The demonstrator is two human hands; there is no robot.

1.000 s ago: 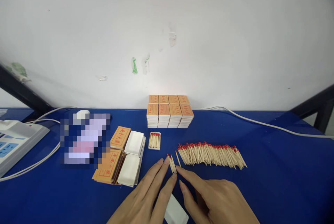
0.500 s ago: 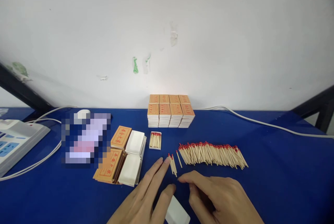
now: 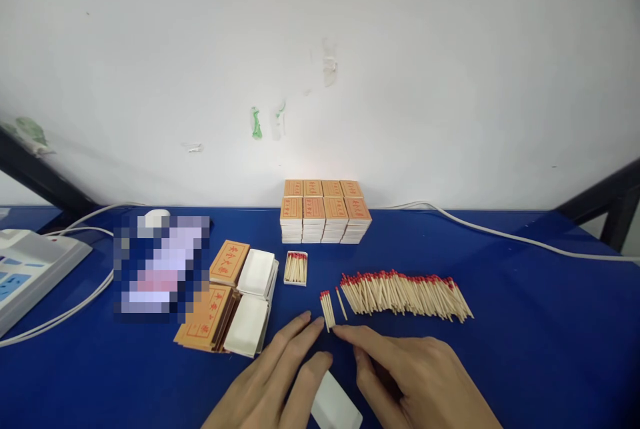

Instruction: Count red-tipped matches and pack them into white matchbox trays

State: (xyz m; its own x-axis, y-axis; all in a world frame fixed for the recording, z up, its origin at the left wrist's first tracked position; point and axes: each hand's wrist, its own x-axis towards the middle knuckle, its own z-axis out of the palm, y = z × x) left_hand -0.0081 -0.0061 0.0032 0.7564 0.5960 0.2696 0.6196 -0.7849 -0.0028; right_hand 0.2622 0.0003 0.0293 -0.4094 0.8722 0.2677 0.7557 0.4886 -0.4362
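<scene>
A small row of red-tipped matches (image 3: 327,309) lies flat on the blue table, its heads level. My left hand (image 3: 280,375) is open, fingers spread, with its fingertips just left of the lower match ends. Under its thumb sits a white matchbox tray (image 3: 336,402), partly hidden by the hand. My right hand (image 3: 415,369) holds nothing; its index fingertip touches the lower ends of the row, and its thumb is apart below. One single match (image 3: 341,303) lies between the row and a long pile of matches (image 3: 405,295) on the right.
A matchbox tray filled with matches (image 3: 296,269) stands beyond my hands. Behind it, closed matchboxes (image 3: 325,212) are stacked against the wall. Left are orange sleeves (image 3: 207,315) and white trays (image 3: 247,325) in stacks, a blurred phone-like object (image 3: 170,262) and a power strip (image 3: 40,269).
My right index finger has moved slightly left against the match ends. The small row has become straighter and more even, its heads lined up. My left fingertips have drawn back a little.
</scene>
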